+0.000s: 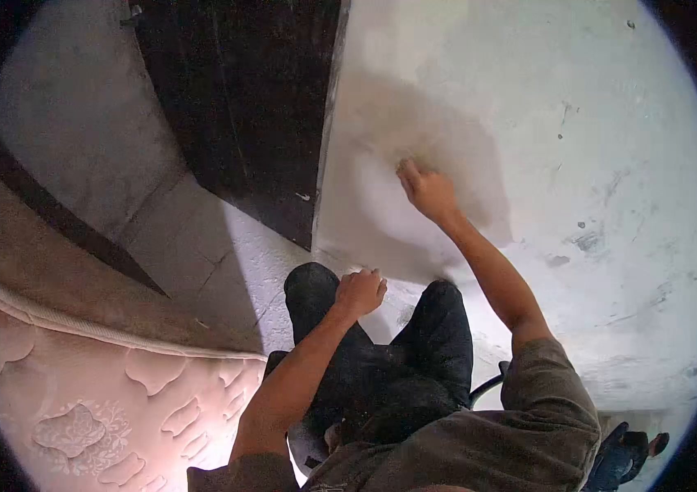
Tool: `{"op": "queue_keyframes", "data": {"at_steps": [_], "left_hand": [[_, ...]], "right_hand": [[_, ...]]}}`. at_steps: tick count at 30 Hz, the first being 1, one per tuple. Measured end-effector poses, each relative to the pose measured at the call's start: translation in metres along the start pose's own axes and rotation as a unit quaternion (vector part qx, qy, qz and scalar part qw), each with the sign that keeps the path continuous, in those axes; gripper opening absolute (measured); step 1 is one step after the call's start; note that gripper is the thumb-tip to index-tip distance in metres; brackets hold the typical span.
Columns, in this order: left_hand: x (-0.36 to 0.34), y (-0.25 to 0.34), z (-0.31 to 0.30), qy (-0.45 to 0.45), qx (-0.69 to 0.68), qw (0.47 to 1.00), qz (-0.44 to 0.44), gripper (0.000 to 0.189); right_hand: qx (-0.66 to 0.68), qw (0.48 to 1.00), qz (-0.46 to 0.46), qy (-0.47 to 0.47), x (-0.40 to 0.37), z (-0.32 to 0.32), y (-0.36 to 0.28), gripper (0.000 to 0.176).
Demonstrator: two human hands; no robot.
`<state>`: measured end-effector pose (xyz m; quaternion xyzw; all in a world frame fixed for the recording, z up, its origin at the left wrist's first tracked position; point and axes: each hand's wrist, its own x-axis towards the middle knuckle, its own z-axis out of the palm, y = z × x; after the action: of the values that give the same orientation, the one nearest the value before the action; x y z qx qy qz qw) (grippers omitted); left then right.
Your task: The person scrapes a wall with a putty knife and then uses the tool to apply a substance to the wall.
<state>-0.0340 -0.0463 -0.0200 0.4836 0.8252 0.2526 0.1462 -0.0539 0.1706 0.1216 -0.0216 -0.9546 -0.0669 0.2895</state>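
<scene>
My right hand reaches out to the pale wall, its fingers closed and their tips against or very near the surface. What they hold, if anything, is too small to make out. Around that hand the wall carries a darker, brownish-grey patch, part of it shadow. My left hand is by the inner side of my left knee, with its fingers curled; anything inside them is hidden. Both knees are bent in dark trousers, close to the foot of the wall.
A dark door or panel stands left of the wall. At lower left lies a pink quilted mattress, close to my left arm. Grey floor runs between them. Dark items lie at lower right.
</scene>
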Motion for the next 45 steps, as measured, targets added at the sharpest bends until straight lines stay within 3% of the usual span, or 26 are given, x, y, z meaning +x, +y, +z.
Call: {"op": "queue_keyframes", "data": {"at_steps": [4,6,7,9,10,12,13,15,18,22,24,25,27,28,30,31,34,36,37,39,43,45], "left_hand": [[0.000,0.000,0.002,0.019,0.003,1.000,0.005,0.034],[0.000,0.003,0.001,0.003,0.015,1.000,0.002,0.034],[0.001,0.004,-0.002,-0.008,0.025,1.000,-0.005,0.034],[0.001,0.005,-0.006,0.004,0.007,1.000,-0.011,0.034],[-0.002,0.006,-0.006,0.010,-0.009,1.000,-0.014,0.034],[-0.002,0.007,-0.007,-0.003,-0.009,1.000,-0.010,0.034],[-0.001,0.006,-0.009,-0.010,-0.011,1.000,-0.008,0.034],[0.001,0.004,-0.011,-0.001,-0.002,1.000,-0.003,0.034],[-0.003,0.009,-0.009,-0.002,0.015,1.000,0.001,0.035],[-0.001,0.006,-0.007,0.016,0.013,1.000,0.001,0.035],[-0.001,0.006,-0.004,0.006,0.008,1.000,0.000,0.035],[0.000,0.005,-0.006,-0.004,0.007,1.000,-0.002,0.036],[0.000,0.005,-0.008,0.000,0.007,1.000,-0.004,0.036],[0.000,0.006,-0.007,0.000,0.002,1.000,-0.006,0.036],[-0.001,0.008,-0.006,-0.004,-0.004,1.000,-0.012,0.036],[-0.002,0.008,-0.009,-0.008,-0.005,1.000,-0.016,0.036],[-0.002,0.007,-0.009,0.001,0.017,1.000,-0.010,0.037],[0.000,0.006,-0.009,0.002,0.006,1.000,-0.011,0.037],[0.000,0.005,-0.009,-0.003,0.001,1.000,-0.007,0.037],[0.000,0.005,-0.007,-0.008,0.007,1.000,-0.007,0.037],[0.000,0.001,-0.002,0.020,-0.022,1.000,-0.002,0.035],[0.000,0.005,-0.009,0.003,-0.006,1.000,-0.005,0.036]], "right_hand": [[0.043,0.997,0.054,-0.022,-0.005,0.016,0.011,0.020],[-0.023,0.995,-0.011,-0.098,-0.005,0.015,0.009,0.024],[-0.023,0.995,-0.011,-0.096,-0.004,0.012,0.005,0.024],[0.021,0.999,-0.001,0.034,-0.003,0.004,-0.003,0.024],[0.022,0.999,-0.001,0.031,-0.006,0.009,0.001,0.024],[-0.038,0.995,-0.018,-0.089,-0.006,0.017,0.008,0.023],[-0.039,0.995,-0.017,-0.086,-0.006,0.015,0.005,0.023],[0.013,1.000,0.013,0.013,-0.007,0.009,-0.002,0.023],[-0.006,0.998,-0.004,-0.070,-0.002,0.007,0.002,0.022],[0.015,1.000,0.017,0.013,-0.003,0.005,-0.003,0.023],[-0.035,0.993,0.002,-0.112,-0.003,0.007,0.003,0.024],[-0.035,0.993,0.004,-0.109,-0.005,0.009,0.001,0.024],[0.078,0.996,0.030,0.018,-0.007,0.013,-0.006,0.027],[0.078,0.996,0.026,0.016,-0.005,0.012,-0.004,0.027],[-0.023,0.993,0.038,-0.113,-0.007,0.011,0.001,0.026],[-0.022,0.993,0.042,-0.112,-0.010,0.012,0.002,0.026],[0.019,0.999,0.006,-0.037,-0.007,0.005,-0.008,0.023],[0.033,0.997,0.071,0.025,-0.004,-0.025,-0.022,0.019],[0.034,0.997,0.072,0.023,-0.002,-0.036,-0.024,0.019],[0.090,0.983,0.080,0.135,0.000,-0.054,-0.028,0.017],[0.105,0.966,0.074,0.226,-0.002,-0.072,-0.026,0.019],[0.161,0.945,0.155,0.238,-0.011,-0.064,-0.021,0.020]]}}
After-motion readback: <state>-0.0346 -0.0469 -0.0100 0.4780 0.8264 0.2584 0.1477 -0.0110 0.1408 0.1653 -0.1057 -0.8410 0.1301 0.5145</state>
